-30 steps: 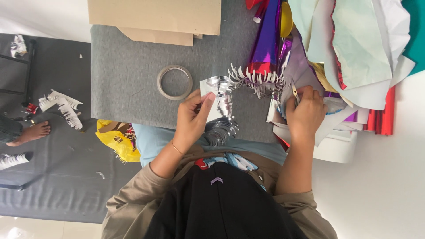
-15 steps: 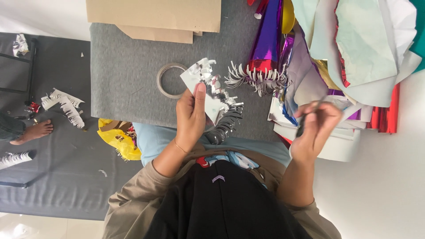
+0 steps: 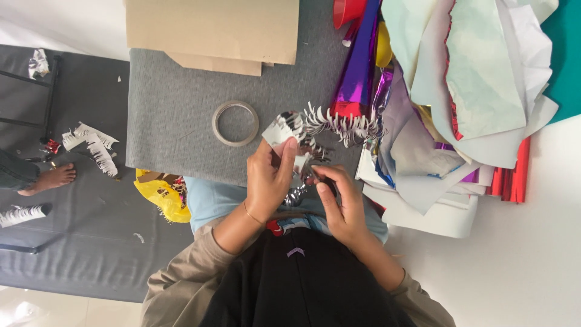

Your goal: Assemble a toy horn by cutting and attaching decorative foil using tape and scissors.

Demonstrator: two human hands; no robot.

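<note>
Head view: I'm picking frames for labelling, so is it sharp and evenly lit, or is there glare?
Head view: daylight is soft and even, shadows faint; glare only on the silver fringe and purple foil cone; left hand and right hand look sharp, barely blurred.

A single head camera is looking straight down from above. It is sitting close over the hands point(image 3: 305, 194) and the table point(image 3: 175, 115).

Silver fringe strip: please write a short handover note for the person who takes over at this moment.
Left hand pinches the silver fringe strip at its plain end.
Right hand is closed beside the strip's lower part; what it holds is hidden.
Tape ring lies on the grey mat; the paper pile is on the right.
Done: much of the strip is fringed.
Left: the plain end.
</note>
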